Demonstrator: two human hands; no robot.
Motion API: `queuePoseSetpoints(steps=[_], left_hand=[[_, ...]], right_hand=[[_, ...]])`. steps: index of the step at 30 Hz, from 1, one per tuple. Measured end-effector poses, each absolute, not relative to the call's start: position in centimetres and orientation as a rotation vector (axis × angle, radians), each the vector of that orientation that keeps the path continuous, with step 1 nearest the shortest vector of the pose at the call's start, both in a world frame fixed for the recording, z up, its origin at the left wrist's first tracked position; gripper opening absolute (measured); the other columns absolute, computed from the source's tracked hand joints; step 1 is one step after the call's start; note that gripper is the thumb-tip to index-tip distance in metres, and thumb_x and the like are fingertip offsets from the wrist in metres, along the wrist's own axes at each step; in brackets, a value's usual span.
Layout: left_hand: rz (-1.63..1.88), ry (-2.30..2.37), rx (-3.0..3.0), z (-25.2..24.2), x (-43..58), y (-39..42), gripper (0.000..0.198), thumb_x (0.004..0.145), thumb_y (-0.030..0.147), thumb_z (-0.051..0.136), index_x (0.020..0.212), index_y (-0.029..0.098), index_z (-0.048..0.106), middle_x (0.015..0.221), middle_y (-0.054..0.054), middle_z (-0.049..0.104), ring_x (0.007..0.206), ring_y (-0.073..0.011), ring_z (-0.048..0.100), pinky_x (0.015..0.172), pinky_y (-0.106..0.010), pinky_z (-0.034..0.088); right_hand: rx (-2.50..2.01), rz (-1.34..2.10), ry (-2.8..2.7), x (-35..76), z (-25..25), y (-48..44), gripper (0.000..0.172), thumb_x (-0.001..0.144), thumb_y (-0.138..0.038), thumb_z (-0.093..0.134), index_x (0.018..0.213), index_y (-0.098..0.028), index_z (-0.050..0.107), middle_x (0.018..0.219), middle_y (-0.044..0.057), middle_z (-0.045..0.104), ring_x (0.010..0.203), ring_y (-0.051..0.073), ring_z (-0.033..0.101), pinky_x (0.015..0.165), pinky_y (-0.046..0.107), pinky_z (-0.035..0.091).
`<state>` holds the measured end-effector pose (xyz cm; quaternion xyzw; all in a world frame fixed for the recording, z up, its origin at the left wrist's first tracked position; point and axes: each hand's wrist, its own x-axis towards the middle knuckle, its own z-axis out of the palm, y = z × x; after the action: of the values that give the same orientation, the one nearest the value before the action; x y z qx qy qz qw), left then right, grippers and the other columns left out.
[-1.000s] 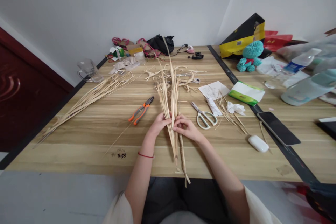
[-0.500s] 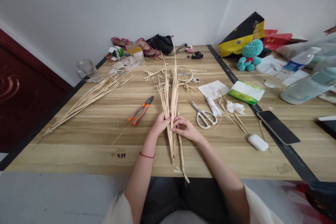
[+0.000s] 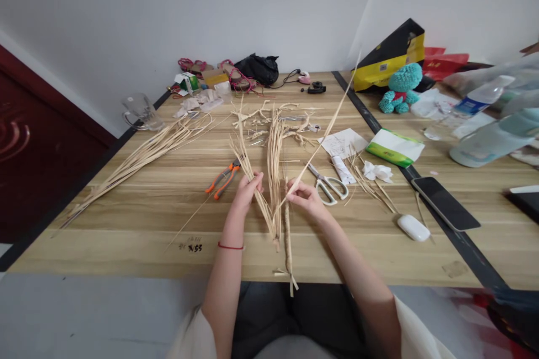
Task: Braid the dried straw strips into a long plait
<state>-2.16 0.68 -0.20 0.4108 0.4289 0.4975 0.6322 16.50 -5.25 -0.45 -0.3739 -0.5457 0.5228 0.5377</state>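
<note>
A bundle of pale straw-like strips [image 3: 274, 151] lies on the table in front of me, its strips joined at the near end. My left hand [image 3: 247, 193] is closed around one group of these strips and holds it off to the left. Between thumb and fingers, my right hand [image 3: 305, 199] pinches a single long strip [image 3: 332, 120] that slants up to the right. A thin wrapped stem [image 3: 288, 241] lies just right of the bundle, with short strip ends sticking out at its near tip.
Orange-handled pliers [image 3: 223, 179] lie left of my left hand. White-handled scissors [image 3: 330, 188] are close to my right hand. Another strip bundle [image 3: 138, 157] lies at left near a glass mug [image 3: 141, 112]. Wrapped twig pieces [image 3: 295, 129] lie behind. A phone [image 3: 446, 203] is at right.
My hands have moved apart. The left has drawn its group of strips leftward, and the right has pulled one long strip out to the right, away from the middle of the bundle.
</note>
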Motion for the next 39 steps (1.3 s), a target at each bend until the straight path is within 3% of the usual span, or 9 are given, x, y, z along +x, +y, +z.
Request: queuePoseSetpoints(steps=[4, 9, 18, 21, 25, 29, 34, 39], left_hand=[[1.063, 1.009, 1.037, -0.1, -1.6, 0.2, 0.033, 0.066, 0.040, 0.073, 0.082, 0.017, 0.055, 0.059, 0.005, 0.053, 0.053, -0.0081, 0.048, 0.055, -0.022, 0.038], [0.988, 0.852, 1.060, -0.1, -1.2, -0.2, 0.029, 0.070, 0.039, 0.069, 0.084, 0.014, 0.062, 0.065, 0.002, 0.056, 0.063, -0.0102, 0.052, 0.065, -0.023, 0.041], [0.970, 0.888, 1.083, 0.0, -1.2, -0.6, 0.037, 0.062, 0.033, 0.077, 0.093, 0.015, 0.067, 0.086, -0.003, 0.068, 0.087, -0.0191, 0.060, 0.081, -0.029, 0.043], [0.986, 0.887, 1.051, 0.0, -1.2, -0.5, 0.039, 0.061, 0.032, 0.078, 0.095, 0.015, 0.068, 0.087, -0.004, 0.069, 0.089, -0.0204, 0.061, 0.083, -0.030, 0.043], [1.024, 0.881, 0.976, 0.0, -1.3, -0.4, 0.033, 0.062, 0.033, 0.078, 0.087, 0.014, 0.068, 0.079, -0.002, 0.067, 0.077, -0.0153, 0.059, 0.076, -0.027, 0.043], [1.019, 0.849, 0.863, 0.2, -1.6, -0.3, 0.029, 0.063, 0.035, 0.078, 0.074, 0.013, 0.063, 0.064, 0.001, 0.057, 0.059, -0.0085, 0.051, 0.060, -0.023, 0.040], [1.014, 0.694, 0.802, 0.5, -2.4, -0.1, 0.031, 0.069, 0.037, 0.074, 0.067, 0.013, 0.054, 0.058, 0.003, 0.046, 0.051, -0.0052, 0.042, 0.050, -0.021, 0.036], [1.036, 0.654, 0.766, 0.7, -2.8, 0.0, 0.028, 0.072, 0.035, 0.071, 0.070, 0.013, 0.054, 0.061, 0.002, 0.047, 0.053, -0.0052, 0.043, 0.049, -0.019, 0.038]], right_hand=[[-0.903, 1.214, -1.303, 16.3, -0.3, -5.0, 0.021, 0.069, -0.040, 0.073, 0.069, -0.021, 0.064, 0.083, 0.003, 0.056, 0.080, 0.017, 0.054, 0.077, 0.033, 0.044], [-0.905, 1.162, -1.355, 15.8, -0.4, -4.8, 0.019, 0.071, -0.040, 0.072, 0.071, -0.022, 0.067, 0.086, 0.004, 0.060, 0.087, 0.019, 0.056, 0.084, 0.036, 0.043], [-1.097, 1.002, -1.425, 16.2, -0.9, -4.5, 0.024, 0.076, -0.042, 0.065, 0.076, -0.018, 0.065, 0.079, 0.003, 0.060, 0.071, 0.015, 0.054, 0.067, 0.030, 0.044], [-1.290, 0.760, -1.463, 17.6, -1.5, -4.1, 0.022, 0.081, -0.040, 0.059, 0.080, -0.018, 0.063, 0.077, 0.004, 0.059, 0.067, 0.016, 0.052, 0.064, 0.030, 0.042], [-1.679, 0.292, -1.447, 20.3, -2.7, -3.7, 0.017, 0.082, -0.028, 0.050, 0.087, -0.017, 0.062, 0.085, 0.009, 0.057, 0.081, 0.022, 0.051, 0.078, 0.037, 0.041], [-2.008, 0.002, -1.454, 21.7, -3.6, -3.7, 0.026, 0.079, -0.018, 0.048, 0.102, -0.015, 0.061, 0.105, 0.016, 0.053, 0.099, 0.030, 0.046, 0.085, 0.043, 0.036], [-2.152, -0.034, -1.444, 21.8, -3.9, -3.7, 0.032, 0.080, -0.018, 0.044, 0.107, -0.014, 0.061, 0.108, 0.017, 0.053, 0.097, 0.031, 0.048, 0.081, 0.043, 0.035], [-2.028, 0.079, -1.569, 23.5, -3.9, -3.6, 0.038, 0.077, -0.016, 0.043, 0.111, -0.014, 0.060, 0.105, 0.016, 0.059, 0.100, 0.029, 0.051, 0.086, 0.041, 0.038]])
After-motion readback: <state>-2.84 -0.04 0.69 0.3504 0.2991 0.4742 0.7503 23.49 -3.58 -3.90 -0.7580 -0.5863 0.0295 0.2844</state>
